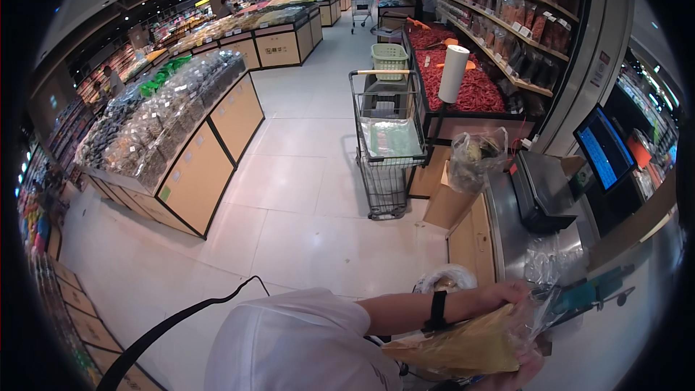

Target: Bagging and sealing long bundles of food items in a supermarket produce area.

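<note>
A clear plastic bag (461,345) of yellow, flat-looking food lies across the front of my body, its gathered clear end towards the right. My left hand (509,292) grips the plastic near that end, a black band around the forearm. On the bag's lower side, my right hand (522,372) holds it near the same end; its fingers are partly hidden. Just beyond the hands is a blurred teal bench-mounted device (583,293), close to the bag's loose plastic.
A steel counter (502,228) carries a black weighing scale (543,190), a lit screen (605,146) and loose clear bags (554,255). A waste bin with a clear liner (478,157) stands beside it. Further off are a shopping trolley (388,184), a plastic-film roll (454,73) and a dried-chili bin (461,87).
</note>
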`<control>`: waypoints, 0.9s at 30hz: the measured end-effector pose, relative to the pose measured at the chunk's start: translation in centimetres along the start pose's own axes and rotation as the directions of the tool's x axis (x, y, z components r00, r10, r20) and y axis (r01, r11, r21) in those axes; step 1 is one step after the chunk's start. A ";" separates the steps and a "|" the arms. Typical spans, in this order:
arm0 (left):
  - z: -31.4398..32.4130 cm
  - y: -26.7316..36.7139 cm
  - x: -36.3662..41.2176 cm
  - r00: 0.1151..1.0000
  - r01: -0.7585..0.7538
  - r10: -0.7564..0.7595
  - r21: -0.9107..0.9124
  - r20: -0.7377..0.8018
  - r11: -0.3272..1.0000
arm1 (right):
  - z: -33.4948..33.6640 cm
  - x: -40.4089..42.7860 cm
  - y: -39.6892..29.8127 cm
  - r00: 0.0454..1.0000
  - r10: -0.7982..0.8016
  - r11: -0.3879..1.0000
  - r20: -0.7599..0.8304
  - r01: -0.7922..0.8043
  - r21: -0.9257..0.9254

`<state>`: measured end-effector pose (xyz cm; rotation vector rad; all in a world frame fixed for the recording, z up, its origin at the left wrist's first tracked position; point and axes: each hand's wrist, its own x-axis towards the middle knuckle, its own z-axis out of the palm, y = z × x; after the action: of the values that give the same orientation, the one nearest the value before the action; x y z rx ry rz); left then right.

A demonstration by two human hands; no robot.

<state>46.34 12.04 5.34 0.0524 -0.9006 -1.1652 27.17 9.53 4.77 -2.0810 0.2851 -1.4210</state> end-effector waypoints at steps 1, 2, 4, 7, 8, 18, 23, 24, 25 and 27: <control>-0.1 -0.1 -0.1 1.000 -0.003 0.003 0.001 -0.003 1.000 | -0.2 -0.1 0.1 1.000 -0.014 1.000 0.012 0.014 0.020; -0.4 -0.4 -0.2 0.999 0.033 -0.034 -0.014 -0.033 0.999 | 0.1 -0.1 0.2 1.000 0.013 0.998 0.002 -0.013 0.069; 0.8 -0.1 0.3 0.995 0.079 -0.081 -0.043 -0.057 0.996 | 0.9 0.6 -0.5 0.996 0.087 0.982 -0.028 -0.081 0.169; 3.3 0.9 1.4 1.000 -0.004 0.003 -0.029 -0.024 1.000 | 2.7 2.3 -1.9 0.958 0.280 0.882 -0.063 -0.231 0.411; 2.5 0.2 1.1 0.996 -0.029 0.023 -0.074 -0.088 0.997 | 3.3 2.7 -2.0 0.930 0.362 0.822 -0.065 -0.286 0.492; -2.4 -1.3 -1.5 0.987 -0.088 0.072 0.111 0.142 0.990 | 4.3 1.8 -1.2 0.806 0.587 0.703 -0.072 -0.465 0.538; -5.5 -2.8 -1.5 0.960 -0.045 0.014 0.103 0.279 0.994 | 2.8 -0.7 0.8 0.844 0.533 0.786 -0.061 -0.468 0.403; -6.7 -3.2 -1.7 0.948 -0.048 0.006 0.124 0.318 0.991 | 2.1 -1.7 1.5 0.901 0.434 0.899 -0.008 -0.432 0.078; -7.6 -3.6 -1.8 0.931 -0.052 -0.002 0.139 0.366 0.989 | 1.6 -2.7 2.3 0.902 0.431 0.900 -0.020 -0.429 0.074; -8.7 -4.4 -2.2 0.910 -0.041 -0.026 0.153 0.414 0.987 | 1.2 -4.4 3.6 0.844 0.537 0.810 -0.019 -0.508 0.293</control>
<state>48.27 8.36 -3.78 -0.0735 -1.3705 -1.1132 27.04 9.22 -0.99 -1.5390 0.6144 -1.1452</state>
